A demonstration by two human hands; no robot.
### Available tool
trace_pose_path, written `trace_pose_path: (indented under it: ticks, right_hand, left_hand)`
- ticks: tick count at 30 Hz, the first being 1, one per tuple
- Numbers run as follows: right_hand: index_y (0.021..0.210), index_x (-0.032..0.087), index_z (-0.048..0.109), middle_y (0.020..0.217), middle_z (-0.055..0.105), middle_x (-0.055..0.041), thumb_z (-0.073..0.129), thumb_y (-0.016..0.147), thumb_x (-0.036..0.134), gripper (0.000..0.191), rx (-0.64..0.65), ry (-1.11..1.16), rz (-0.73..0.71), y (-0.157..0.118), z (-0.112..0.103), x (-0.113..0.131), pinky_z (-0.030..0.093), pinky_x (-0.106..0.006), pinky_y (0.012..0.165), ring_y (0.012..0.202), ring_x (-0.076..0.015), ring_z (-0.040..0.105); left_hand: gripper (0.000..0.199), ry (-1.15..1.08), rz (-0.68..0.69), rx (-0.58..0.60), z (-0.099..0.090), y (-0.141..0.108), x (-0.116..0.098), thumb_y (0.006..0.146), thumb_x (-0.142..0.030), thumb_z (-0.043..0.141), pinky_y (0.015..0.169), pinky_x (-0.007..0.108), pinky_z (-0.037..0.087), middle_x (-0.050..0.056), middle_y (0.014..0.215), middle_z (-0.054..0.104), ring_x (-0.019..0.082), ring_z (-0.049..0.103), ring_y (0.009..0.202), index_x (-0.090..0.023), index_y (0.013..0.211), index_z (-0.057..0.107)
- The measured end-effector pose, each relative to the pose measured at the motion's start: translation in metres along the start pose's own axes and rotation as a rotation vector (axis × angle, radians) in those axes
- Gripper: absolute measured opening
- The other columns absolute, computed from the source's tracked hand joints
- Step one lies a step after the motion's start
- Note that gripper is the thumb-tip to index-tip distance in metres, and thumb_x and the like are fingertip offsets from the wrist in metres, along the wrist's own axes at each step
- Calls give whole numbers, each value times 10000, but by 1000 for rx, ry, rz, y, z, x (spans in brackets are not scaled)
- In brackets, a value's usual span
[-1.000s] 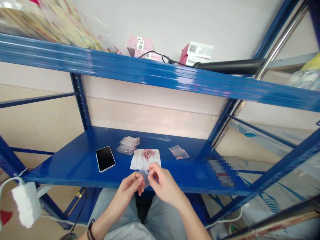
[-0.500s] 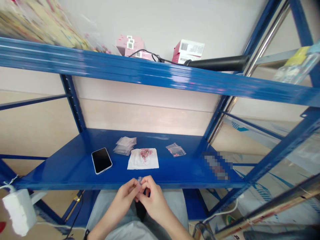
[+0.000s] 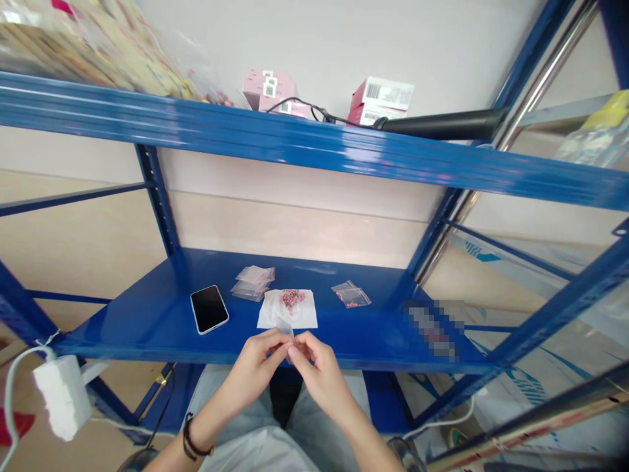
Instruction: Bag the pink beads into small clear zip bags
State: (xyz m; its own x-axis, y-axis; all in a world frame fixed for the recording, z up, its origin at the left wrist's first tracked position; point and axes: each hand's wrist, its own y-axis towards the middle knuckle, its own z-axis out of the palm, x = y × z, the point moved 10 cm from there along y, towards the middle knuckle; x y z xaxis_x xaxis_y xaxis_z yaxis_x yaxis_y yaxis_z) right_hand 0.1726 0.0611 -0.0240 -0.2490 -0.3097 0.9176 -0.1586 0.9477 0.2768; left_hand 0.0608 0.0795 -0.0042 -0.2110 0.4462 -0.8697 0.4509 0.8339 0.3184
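Both hands meet at the front edge of the blue shelf, fingertips pinched together on a small clear plastic bag. My left hand grips its left side, and my right hand its right side. Just beyond them lies a white paper sheet with a heap of small pink and red beads on it. Left of the paper is a stack of clear bags. To its right rest bags with a few pink beads inside. What the held bag contains is too small to tell.
A phone lies on the blue lower shelf at left. The upper shelf beam crosses ahead, with pink boxes and a black tube above. A white power adapter hangs at the left.
My hands have moved slightly up and right, near the paper's front edge, and the bag between them now shows more. The whole view has shifted a little.
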Motion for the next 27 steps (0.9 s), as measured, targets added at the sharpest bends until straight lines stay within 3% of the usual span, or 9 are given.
trace_pose_path:
  ticks: [7, 12, 18, 23, 27]
  right_hand:
    - [730, 195, 548, 679, 568, 32, 459, 1030, 321, 338, 78, -253, -83, 0, -5, 12, 340, -222, 627, 651, -124, 528]
    - [722, 204, 473, 689, 559, 16, 426, 995, 210, 278, -16, -479, -120, -2, -1, 6, 293, -242, 609, 636, -131, 515]
    - [700, 205, 479, 677, 580, -5, 456, 947, 161, 252, -109, -738, -120, -4, -1, 0, 253, -270, 610, 662, -152, 537]
    - [765, 209, 507, 669, 558, 26, 501, 887, 121, 150, -105, -644, -39, -1, -11, -7, 286, -245, 603, 626, -138, 536]
    - [852, 210, 555, 798, 589, 15, 471, 891, 83, 157, 83, -581, -128, -3, 1, -2, 332, -226, 654, 733, -136, 574]
  left_hand:
    - [273, 88, 35, 39, 4, -3, -6, 998, -296, 513, 707, 256, 422, 24, 808, 659, 179, 604, 768, -195, 798, 669]
    - [223, 267, 4, -73, 7, -4, 4, 925, -154, 495, 629, 255, 356, -4, 725, 574, 158, 528, 667, -198, 709, 526]
    - [206, 410, -61, -76, 11, -2, 20, 834, -125, 496, 608, 268, 312, -4, 688, 566, 161, 519, 637, -209, 649, 458]
    - [176, 488, -128, -52, 8, 0, 33, 779, -148, 501, 599, 272, 279, -2, 653, 575, 156, 515, 615, -204, 616, 464]
    - [181, 479, -193, 13, 9, 2, 44, 772, -190, 501, 584, 269, 255, -1, 614, 593, 150, 519, 598, -193, 591, 501]
